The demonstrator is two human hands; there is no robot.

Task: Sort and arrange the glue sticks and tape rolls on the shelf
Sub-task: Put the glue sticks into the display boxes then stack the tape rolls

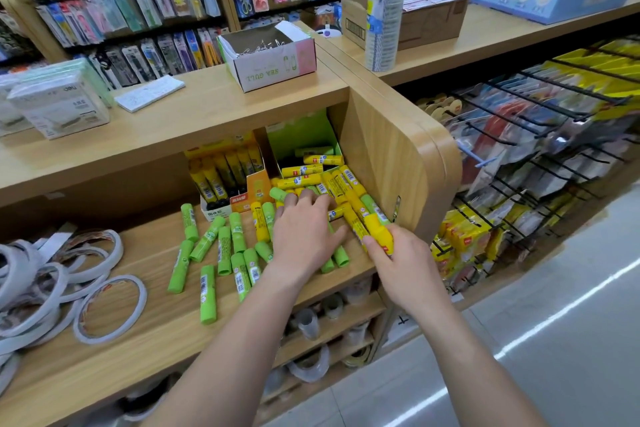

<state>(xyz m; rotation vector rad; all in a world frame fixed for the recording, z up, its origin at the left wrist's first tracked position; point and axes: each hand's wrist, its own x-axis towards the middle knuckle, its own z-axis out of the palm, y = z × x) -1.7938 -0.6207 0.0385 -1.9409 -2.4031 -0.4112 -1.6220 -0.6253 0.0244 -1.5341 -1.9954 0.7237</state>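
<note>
Clenching several yellow glue sticks, the right grip sits by the side panel; the left grip lies flat, released, over more sticks on the shelf. Sticks judged light, stiff, slick, prone to rolling; take mid-barrel.

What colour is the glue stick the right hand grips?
The cylindrical plastic glue stick in the right hand is yellow; head view.
</note>
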